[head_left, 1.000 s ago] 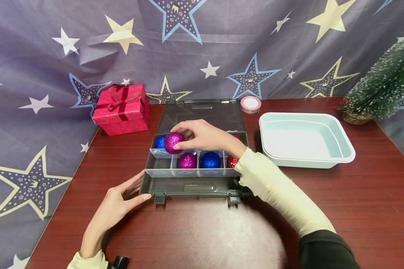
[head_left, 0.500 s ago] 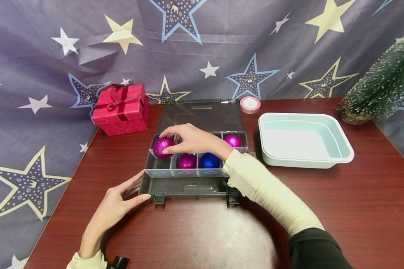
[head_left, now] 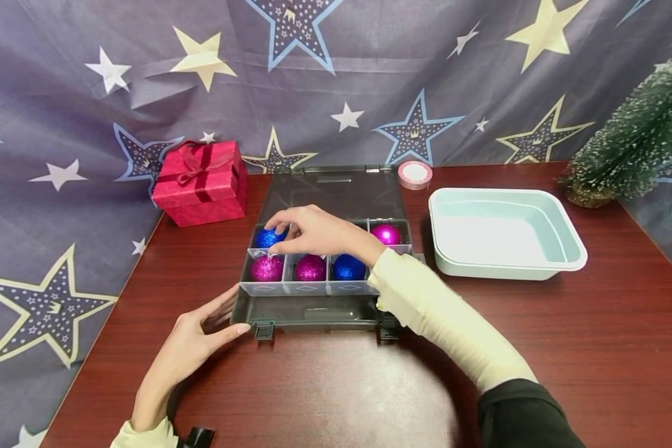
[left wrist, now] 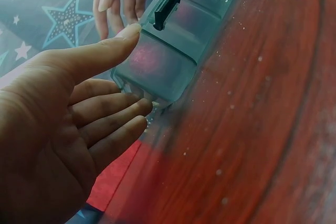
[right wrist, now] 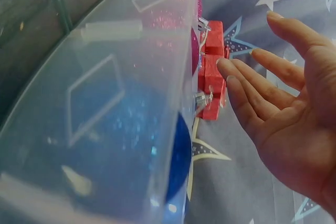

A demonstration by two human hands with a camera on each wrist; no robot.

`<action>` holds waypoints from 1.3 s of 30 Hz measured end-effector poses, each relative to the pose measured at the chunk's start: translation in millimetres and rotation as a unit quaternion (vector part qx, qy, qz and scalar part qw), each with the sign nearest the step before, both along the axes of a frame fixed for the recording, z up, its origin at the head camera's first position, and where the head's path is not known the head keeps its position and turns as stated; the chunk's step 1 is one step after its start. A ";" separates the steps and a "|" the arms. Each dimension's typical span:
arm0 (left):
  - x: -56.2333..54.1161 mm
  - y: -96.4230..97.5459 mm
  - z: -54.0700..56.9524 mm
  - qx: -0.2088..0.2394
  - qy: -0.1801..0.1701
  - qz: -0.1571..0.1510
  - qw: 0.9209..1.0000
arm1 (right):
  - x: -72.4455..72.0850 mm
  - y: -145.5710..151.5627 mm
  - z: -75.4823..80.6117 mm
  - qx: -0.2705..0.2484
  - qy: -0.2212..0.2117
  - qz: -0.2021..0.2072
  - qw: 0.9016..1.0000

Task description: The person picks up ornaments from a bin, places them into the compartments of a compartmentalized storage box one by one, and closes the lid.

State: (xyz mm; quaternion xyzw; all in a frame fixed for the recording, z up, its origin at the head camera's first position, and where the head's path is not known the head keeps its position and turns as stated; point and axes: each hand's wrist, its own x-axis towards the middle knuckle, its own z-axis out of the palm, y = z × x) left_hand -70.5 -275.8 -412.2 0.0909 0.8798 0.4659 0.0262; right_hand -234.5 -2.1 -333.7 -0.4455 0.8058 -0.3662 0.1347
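Note:
A grey-lidded plastic organizer box [head_left: 291,309] lies open, its compartments holding glitter Christmas balls. My right hand [head_left: 327,230] hovers over the back left compartments, fingers loosely bent and holding nothing. Below its thumb, a magenta ball [head_left: 267,270] sits in the front left compartment; a blue ball [head_left: 269,238] is behind it, close to the fingertips. Along the front row are another magenta ball [head_left: 310,268] and a blue ball [head_left: 349,267]. My left hand [head_left: 193,339] rests at the box's front left corner, thumb on the rim, fingers straight along the side. My right forearm hides compartments at the right.
A pink ball [head_left: 387,234] sits at the back right of the box. Beyond are a red gift box [head_left: 201,183], a ribbon roll [head_left: 415,175], a pale blue tub [head_left: 504,270] and a small frosted tree [head_left: 633,137]. A starry cloth [head_left: 358,56] hangs behind.
My right hand carried a magenta ball left and let it go into the front left compartment. The blue ball behind came into fuller view. My left hand stayed in place.

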 end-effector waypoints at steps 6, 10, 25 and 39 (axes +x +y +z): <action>-1.2 1.8 0.8 -0.001 -0.003 0.002 1.000 | -4.7 22.0 1.3 -0.011 0.001 -0.028 1.000; -1.7 3.1 1.5 -0.007 -0.001 0.002 1.000 | -10.5 42.2 1.5 -0.001 0.010 -0.060 0.998; -23.2 -3.2 21.2 -0.053 0.020 -0.026 0.998 | -30.3 123.6 14.1 -0.012 -0.031 -0.271 0.962; -114.0 -11.5 60.6 0.195 -0.005 -0.091 0.977 | -45.4 146.3 11.6 -0.087 -0.142 -0.357 0.919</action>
